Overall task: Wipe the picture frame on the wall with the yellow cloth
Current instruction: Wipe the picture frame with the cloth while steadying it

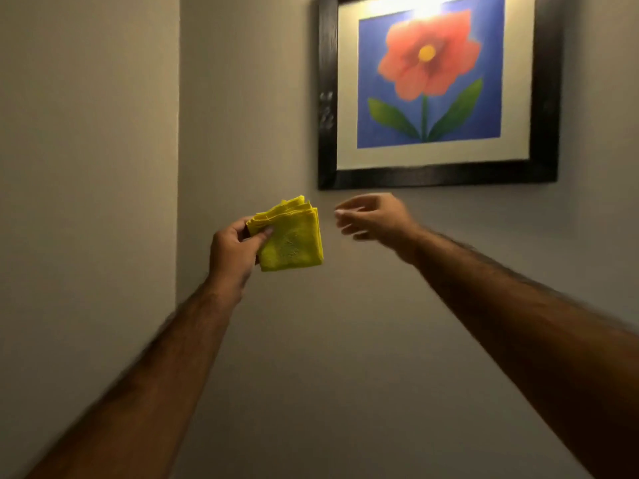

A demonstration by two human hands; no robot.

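Note:
A picture frame (326,98) of dark wood hangs on the beige wall at the upper right, holding a painting of a red flower on blue. Below its lower left corner my left hand (233,250) pinches a folded yellow cloth (294,236) by its left edge between thumb and fingers. My right hand (373,216) hovers just right of the cloth, a short gap away, fingers loosely spread and holding nothing. It sits just under the frame's bottom rail and is a little blurred.
A wall corner (178,150) runs vertically to the left of the frame. A bright light glare (422,5) falls on the top of the picture. Bare wall fills the space below the hands.

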